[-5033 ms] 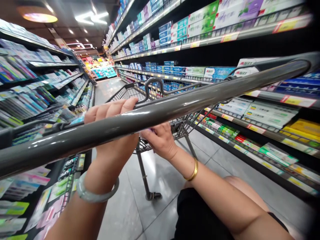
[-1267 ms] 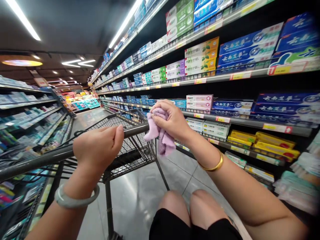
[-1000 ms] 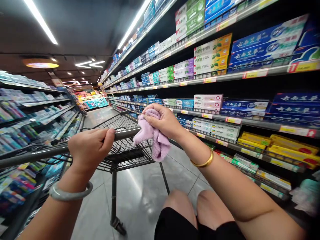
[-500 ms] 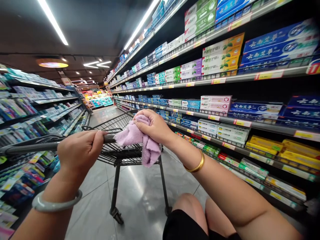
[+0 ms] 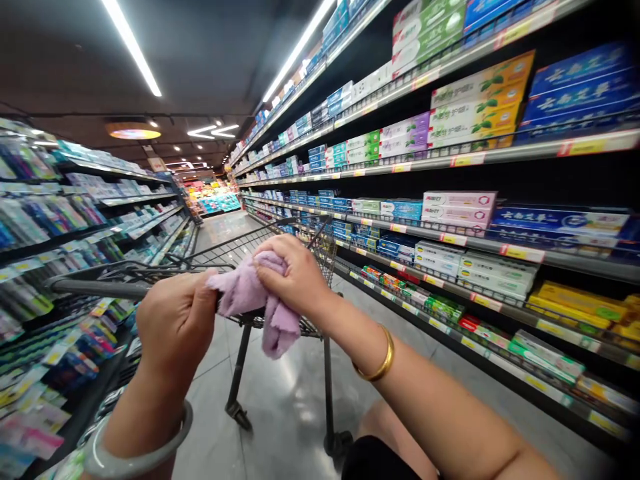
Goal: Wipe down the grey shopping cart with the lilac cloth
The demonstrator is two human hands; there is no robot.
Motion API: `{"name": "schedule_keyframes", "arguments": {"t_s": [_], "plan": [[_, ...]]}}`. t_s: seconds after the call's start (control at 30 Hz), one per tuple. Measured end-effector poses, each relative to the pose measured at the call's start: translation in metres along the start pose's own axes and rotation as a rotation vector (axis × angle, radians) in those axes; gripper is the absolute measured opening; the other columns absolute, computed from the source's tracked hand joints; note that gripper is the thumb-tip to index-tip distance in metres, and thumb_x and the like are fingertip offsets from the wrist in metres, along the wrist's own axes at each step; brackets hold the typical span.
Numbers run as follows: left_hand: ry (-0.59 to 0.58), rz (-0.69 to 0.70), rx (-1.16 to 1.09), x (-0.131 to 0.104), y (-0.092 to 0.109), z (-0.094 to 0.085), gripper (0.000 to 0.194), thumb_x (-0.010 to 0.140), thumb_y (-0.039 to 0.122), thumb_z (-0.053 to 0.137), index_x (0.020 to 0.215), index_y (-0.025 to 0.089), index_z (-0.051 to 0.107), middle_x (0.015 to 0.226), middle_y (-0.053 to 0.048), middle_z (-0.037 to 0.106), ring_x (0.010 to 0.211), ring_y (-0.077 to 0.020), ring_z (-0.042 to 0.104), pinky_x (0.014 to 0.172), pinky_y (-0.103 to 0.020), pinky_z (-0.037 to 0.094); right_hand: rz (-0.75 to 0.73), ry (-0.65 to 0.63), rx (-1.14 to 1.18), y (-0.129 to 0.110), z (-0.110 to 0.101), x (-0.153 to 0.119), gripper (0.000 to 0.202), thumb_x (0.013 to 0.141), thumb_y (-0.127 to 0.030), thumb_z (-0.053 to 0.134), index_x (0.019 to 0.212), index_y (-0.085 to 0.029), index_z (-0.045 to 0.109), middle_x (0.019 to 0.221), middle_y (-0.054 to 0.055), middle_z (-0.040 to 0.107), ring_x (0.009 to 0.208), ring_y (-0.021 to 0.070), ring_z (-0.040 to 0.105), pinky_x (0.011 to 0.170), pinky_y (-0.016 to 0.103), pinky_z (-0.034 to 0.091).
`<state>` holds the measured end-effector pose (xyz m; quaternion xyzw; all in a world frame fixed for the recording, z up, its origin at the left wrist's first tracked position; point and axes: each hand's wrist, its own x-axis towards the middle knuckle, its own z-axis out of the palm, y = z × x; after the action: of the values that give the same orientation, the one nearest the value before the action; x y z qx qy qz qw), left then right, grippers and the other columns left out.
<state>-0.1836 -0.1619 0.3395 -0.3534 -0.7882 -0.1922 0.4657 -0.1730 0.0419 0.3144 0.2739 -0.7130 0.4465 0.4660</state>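
A dark grey shopping cart (image 5: pixel 200 256) stands in front of me, its handlebar (image 5: pixel 95 287) running across from the left. My left hand (image 5: pixel 176 327) is closed around that bar, thumb on top. Close beside it, my right hand (image 5: pixel 290 270) grips a pale purple cloth (image 5: pixel 242 285) against the bar's right part. The cloth is bunched under my fingers, and one end (image 5: pixel 281 330) hangs below. It covers the bar there, and its left edge reaches my left thumb. The cart's wire basket lies beyond both hands.
On the right, long shelves (image 5: pixel 450 239) hold rows of toothpaste boxes. Hanging packs fill the shelves on the left (image 5: pixel 85 220). The tiled aisle floor (image 5: pixel 293 407) runs ahead to a bright display (image 5: pixel 215 197). The cart's wheels (image 5: pixel 240 415) rest on the tiles.
The right hand and cloth have shifted left along the bar, closer to the left hand. The view has swung slightly left, and the cart is turned a little differently.
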Motion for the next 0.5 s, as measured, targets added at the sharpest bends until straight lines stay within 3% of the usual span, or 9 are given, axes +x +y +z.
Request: {"name": "schedule_keyframes", "arguments": {"t_s": [0.1, 0.27, 0.33, 0.4, 0.5], "plan": [[0.049, -0.024, -0.046, -0.008, -0.006, -0.011, 0.039, 0.100, 0.027, 0.043, 0.064, 0.023, 0.059, 0.062, 0.001, 0.059, 0.062, -0.0156, 0.055, 0.064, -0.031, 0.038, 0.030, 0.119, -0.013, -0.007, 0.015, -0.007, 0.009, 0.088, -0.018, 0.068, 0.097, -0.019, 0.068, 0.099, 0.003, 0.068, 0.102, 0.0194, 0.061, 0.096, 0.035, 0.050], [0.007, 0.185, -0.037, -0.019, 0.008, -0.032, 0.024, 0.096, 0.030, 0.051, 0.075, 0.022, 0.058, 0.081, -0.002, 0.067, 0.080, -0.0185, 0.063, 0.077, -0.033, 0.044, -0.223, 0.141, 0.021, -0.041, 0.038, -0.025, 0.012, 0.095, -0.027, 0.065, 0.106, -0.022, 0.067, 0.110, 0.005, 0.067, 0.114, 0.0182, 0.062, 0.103, 0.036, 0.050], [0.021, 0.058, 0.064, -0.024, 0.019, -0.038, 0.024, 0.099, 0.036, 0.049, 0.086, 0.021, 0.063, 0.089, -0.005, 0.069, 0.086, -0.0208, 0.063, 0.078, -0.034, 0.043, -0.232, 0.168, 0.005, -0.040, 0.043, -0.032, 0.011, 0.097, -0.027, 0.063, 0.106, -0.024, 0.067, 0.111, 0.004, 0.067, 0.113, 0.0181, 0.063, 0.102, 0.037, 0.052], [0.024, -0.037, 0.126, -0.029, 0.028, -0.042, 0.030, 0.100, 0.043, 0.049, 0.087, 0.021, 0.065, 0.082, -0.003, 0.067, 0.079, -0.0199, 0.060, 0.072, -0.034, 0.040, -0.144, 0.265, 0.000, -0.033, 0.048, -0.037, 0.008, 0.096, -0.027, 0.063, 0.103, -0.025, 0.067, 0.108, 0.004, 0.066, 0.110, 0.0191, 0.063, 0.099, 0.039, 0.053], [0.045, -0.076, 0.093, -0.036, 0.030, -0.043, 0.034, 0.098, 0.050, 0.053, 0.084, 0.021, 0.063, 0.075, -0.001, 0.062, 0.072, -0.0172, 0.057, 0.068, -0.033, 0.038, -0.026, 0.380, 0.007, -0.030, 0.056, -0.040, 0.007, 0.094, -0.024, 0.062, 0.101, -0.025, 0.065, 0.106, 0.005, 0.064, 0.108, 0.0207, 0.062, 0.098, 0.041, 0.054]]}}
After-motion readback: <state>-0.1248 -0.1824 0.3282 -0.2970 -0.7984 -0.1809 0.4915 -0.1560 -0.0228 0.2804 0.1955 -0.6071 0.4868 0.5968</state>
